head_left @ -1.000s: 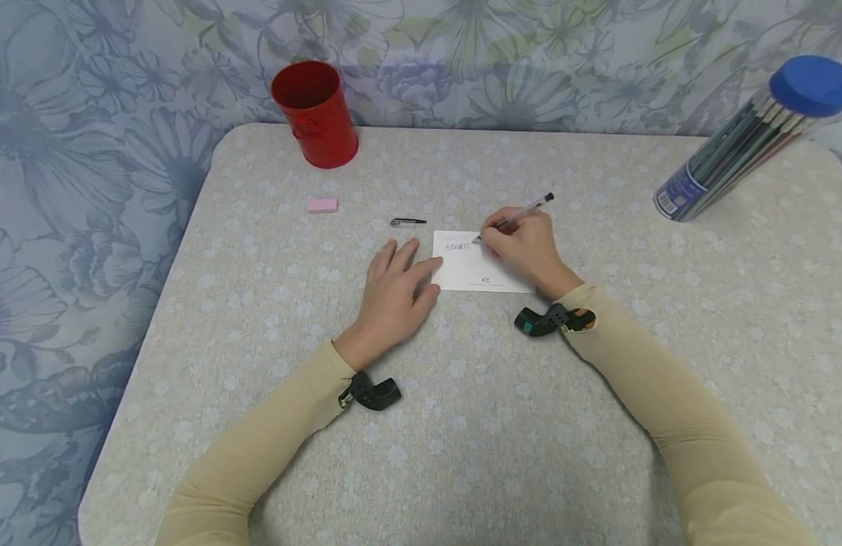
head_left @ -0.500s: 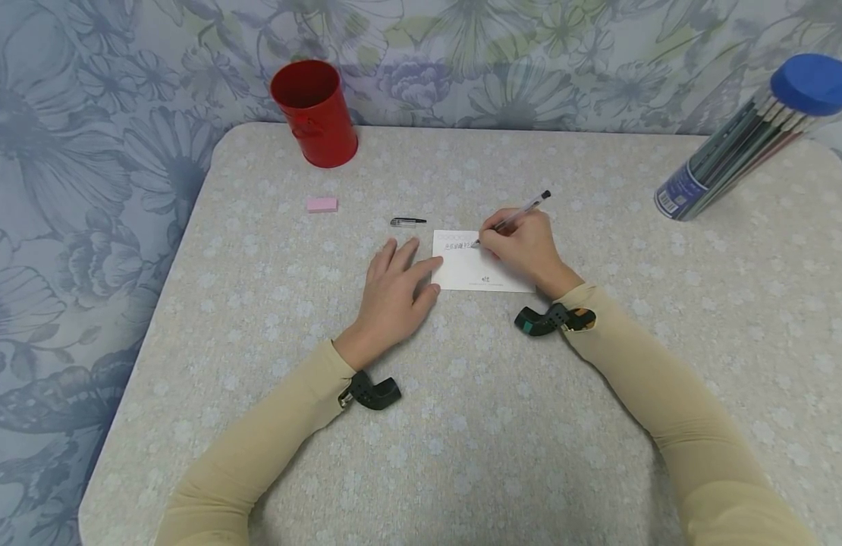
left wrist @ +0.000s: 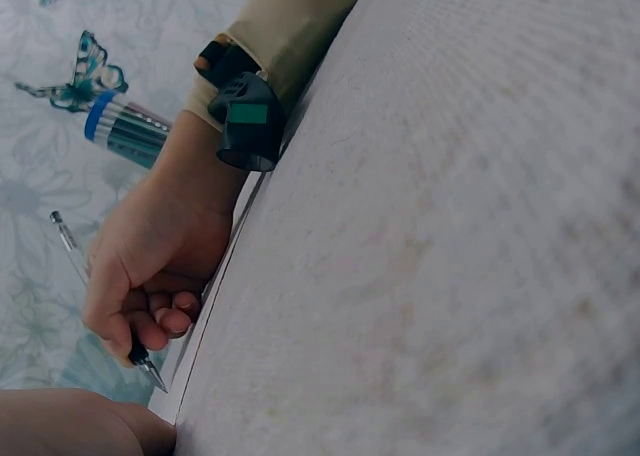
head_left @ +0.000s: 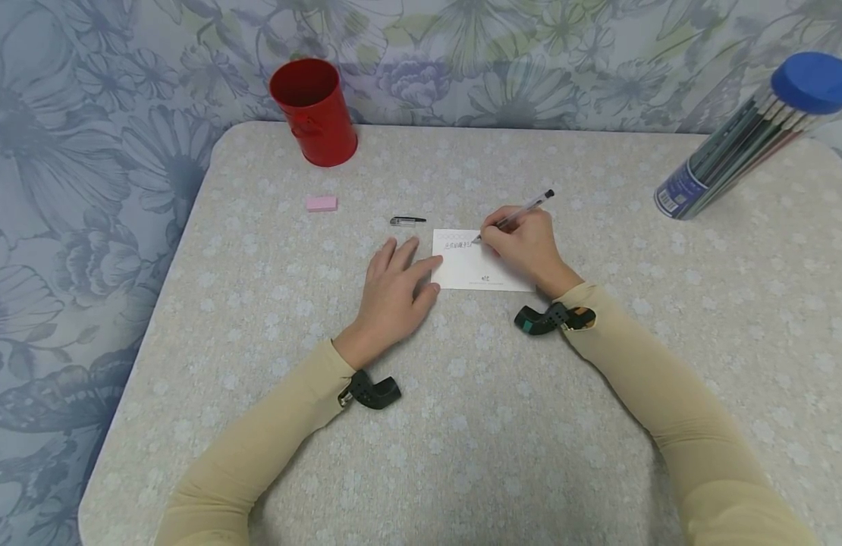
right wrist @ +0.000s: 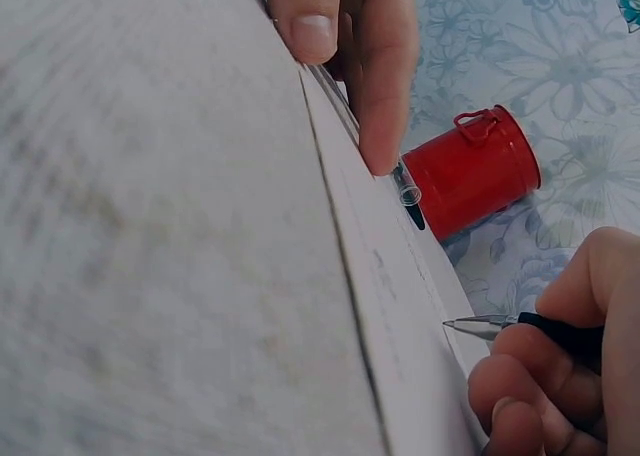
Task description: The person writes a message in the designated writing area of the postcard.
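A white card [head_left: 465, 267] lies flat on the table, with a short line of handwriting near its top. My right hand [head_left: 526, 241] pinches a clear pen with a black end [head_left: 540, 199], its tip at the end of that line. In the right wrist view the pen's metal tip [right wrist: 480, 325] is right at the card's surface. My left hand [head_left: 394, 296] rests with fingers spread, its index finger and thumb at the card's left edge. Beyond that hand lies a pen cap [head_left: 408, 221].
A pink eraser [head_left: 322, 204] lies left of the cap. Behind it stands a red metal bucket [head_left: 324, 125]. At the back right is a clear tube of pencils [head_left: 728, 152] with a blue lid. The patterned table [head_left: 462, 455] ends at a floral wall covering [head_left: 448, 61].
The pen's tail has dipped left and come back right in small strokes. The handwriting has grown slightly rightward. My left hand has kept its place.
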